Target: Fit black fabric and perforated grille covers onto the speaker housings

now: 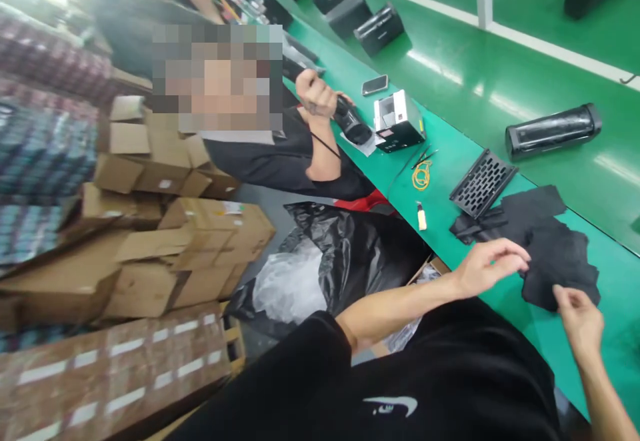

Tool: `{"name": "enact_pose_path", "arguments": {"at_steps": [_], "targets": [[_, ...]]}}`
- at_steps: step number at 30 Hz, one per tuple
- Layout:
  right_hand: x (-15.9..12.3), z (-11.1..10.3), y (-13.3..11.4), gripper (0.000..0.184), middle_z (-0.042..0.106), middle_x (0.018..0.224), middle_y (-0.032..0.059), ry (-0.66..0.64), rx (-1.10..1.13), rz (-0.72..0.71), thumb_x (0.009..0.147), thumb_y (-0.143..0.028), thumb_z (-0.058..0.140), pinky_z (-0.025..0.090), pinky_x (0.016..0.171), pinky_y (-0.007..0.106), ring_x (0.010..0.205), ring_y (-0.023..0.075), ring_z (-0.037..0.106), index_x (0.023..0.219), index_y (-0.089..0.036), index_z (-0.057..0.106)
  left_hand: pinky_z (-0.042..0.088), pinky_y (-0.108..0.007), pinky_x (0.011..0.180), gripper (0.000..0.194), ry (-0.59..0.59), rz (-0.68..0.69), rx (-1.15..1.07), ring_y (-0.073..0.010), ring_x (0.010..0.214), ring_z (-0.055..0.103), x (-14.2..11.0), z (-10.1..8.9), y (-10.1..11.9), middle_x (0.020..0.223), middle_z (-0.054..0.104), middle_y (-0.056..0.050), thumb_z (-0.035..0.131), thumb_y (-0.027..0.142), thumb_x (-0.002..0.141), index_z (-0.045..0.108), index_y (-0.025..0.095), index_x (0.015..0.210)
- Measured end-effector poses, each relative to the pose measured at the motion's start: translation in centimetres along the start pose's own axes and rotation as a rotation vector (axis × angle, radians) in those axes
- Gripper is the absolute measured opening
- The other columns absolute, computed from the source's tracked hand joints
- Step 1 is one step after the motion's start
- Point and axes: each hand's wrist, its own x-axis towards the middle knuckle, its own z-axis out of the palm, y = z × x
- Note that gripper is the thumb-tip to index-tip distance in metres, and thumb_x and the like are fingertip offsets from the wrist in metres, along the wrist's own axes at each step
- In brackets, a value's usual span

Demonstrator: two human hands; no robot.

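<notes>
Several thin pieces of black cloth [560, 261] lie overlapping on the green bench in front of me. My left hand [487, 268] is at their left edge, thumb and fingertips brought together on the cloth. At the near right edge, my right hand [580, 318] pinches the cloth between thumb and finger. Just beyond the pile rests a black perforated grille [483, 183], tilted and partly over some cloth strips. A yellow-handled cutter [421, 216] lies left of the grille.
Further along the bench [405, 194] are a yellow cord [421, 174], a boxy device [399, 121] and a phone [375, 85]. A co-worker's hand [317, 94] is by a black cylindrical speaker [353, 121]. A black plastic bag [360, 248] and cardboard boxes [200, 241] stand at left.
</notes>
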Motion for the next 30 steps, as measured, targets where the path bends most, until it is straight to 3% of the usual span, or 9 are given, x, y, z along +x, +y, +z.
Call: {"name": "enact_pose_path", "arguments": {"at_steps": [3, 5, 8, 11, 13, 18, 21, 26, 30], "targets": [[-3.1, 3.2, 1.8, 0.058, 0.072, 0.077, 0.0113, 0.020, -0.119, 0.066, 0.068, -0.082, 0.063, 0.049, 0.077, 0.046, 0.072, 0.0313, 0.063, 0.080, -0.025, 0.066, 0.052, -0.028, 0.075, 0.025, 0.098, -0.073, 0.355, -0.0136, 0.073, 0.063, 2.6, -0.9, -3.1, 0.085, 0.072, -0.004, 0.063, 0.039, 0.094, 0.071, 0.016, 0.090], [-3.6, 3.8, 2.2, 0.054, 0.073, 0.084, 0.0125, 0.037, -0.155, 0.067, 0.073, -0.077, 0.058, 0.048, 0.080, 0.047, 0.076, 0.0323, 0.063, 0.085, -0.025, 0.068, 0.049, -0.026, 0.070, 0.020, 0.037, -0.169, 0.472, -0.0115, 0.067, 0.060, 3.7, -1.0, -5.3, 0.081, 0.070, -0.001, 0.063, 0.034, 0.092, 0.070, 0.016, 0.087], [-3.5, 3.2, 2.2, 0.057, 0.073, 0.091, 0.0146, 0.032, -0.129, 0.035, 0.075, -0.075, 0.051, 0.047, 0.084, 0.046, 0.084, 0.0341, 0.064, 0.089, -0.024, 0.071, 0.050, -0.026, 0.072, 0.024, -0.045, -0.219, 0.556, -0.0113, 0.065, 0.062, 4.5, -0.4, -7.3, 0.089, 0.073, -0.001, 0.068, 0.039, 0.092, 0.071, 0.017, 0.099], [-3.5, 2.5, 2.0, 0.063, 0.073, 0.088, 0.0146, 0.027, -0.049, 0.026, 0.073, -0.078, 0.052, 0.048, 0.083, 0.044, 0.086, 0.0342, 0.066, 0.091, -0.021, 0.073, 0.052, -0.028, 0.079, 0.047, -0.104, -0.244, 0.630, -0.0139, 0.074, 0.068, 5.5, 0.8, -7.5, 0.104, 0.077, -0.003, 0.073, 0.054, 0.089, 0.069, 0.019, 0.119], [-3.6, 2.4, 1.8, 0.067, 0.073, 0.087, 0.0139, 0.022, 0.025, 0.029, 0.071, -0.081, 0.055, 0.049, 0.080, 0.041, 0.084, 0.0324, 0.066, 0.091, -0.020, 0.074, 0.052, -0.028, 0.084, 0.057, -0.146, -0.215, 0.669, -0.0172, 0.086, 0.071, 6.3, 1.7, -7.4, 0.105, 0.078, -0.002, 0.079, 0.061, 0.083, 0.069, 0.021, 0.122], [-3.6, 3.1, 1.9, 0.073, 0.067, 0.073, 0.0070, 0.006, 0.237, 0.047, 0.065, -0.085, 0.066, 0.047, 0.065, 0.035, 0.068, 0.0234, 0.059, 0.091, -0.017, 0.072, 0.050, -0.024, 0.080, 0.026, -0.151, -0.131, 0.691, -0.0146, 0.082, 0.068, 8.1, 3.3, -7.6, 0.085, 0.075, 0.000, 0.074, 0.043, 0.091, 0.074, 0.017, 0.095], [-3.4, 3.2, 2.6, 0.072, 0.061, 0.064, 0.0021, 0.028, 0.334, 0.071, 0.062, -0.084, 0.072, 0.041, 0.057, 0.032, 0.059, 0.0184, 0.051, 0.088, -0.016, 0.071, 0.050, -0.022, 0.075, 0.025, -0.159, -0.128, 0.678, -0.0121, 0.075, 0.067, 8.4, 3.3, -8.0, 0.081, 0.075, 0.000, 0.074, 0.041, 0.091, 0.074, 0.016, 0.094], [-3.3, 1.7, 3.6, 0.063, 0.054, 0.061, -0.0033, 0.213, 0.496, 0.080, 0.064, -0.077, 0.076, 0.035, 0.052, 0.029, 0.055, 0.0141, 0.045, 0.085, -0.020, 0.063, 0.051, -0.022, 0.073, 0.027, -0.129, -0.082, 0.847, -0.0117, 0.074, 0.069, 8.2, 2.4, -8.2, 0.088, 0.079, -0.002, 0.066, 0.041, 0.098, 0.075, 0.016, 0.101], [-2.9, -2.1, 4.0, 0.044, 0.051, 0.063, -0.0029, 0.452, 0.597, 0.054, 0.067, -0.061, 0.078, 0.037, 0.053, 0.032, 0.055, 0.0156, 0.045, 0.080, -0.023, 0.059, 0.051, -0.026, 0.090, 0.016, -0.107, -0.061, 0.991, -0.0176, 0.093, 0.072, 8.4, 1.6, -8.2, 0.093, 0.079, -0.004, 0.066, 0.031, 0.095, 0.076, 0.018, 0.095]]}}
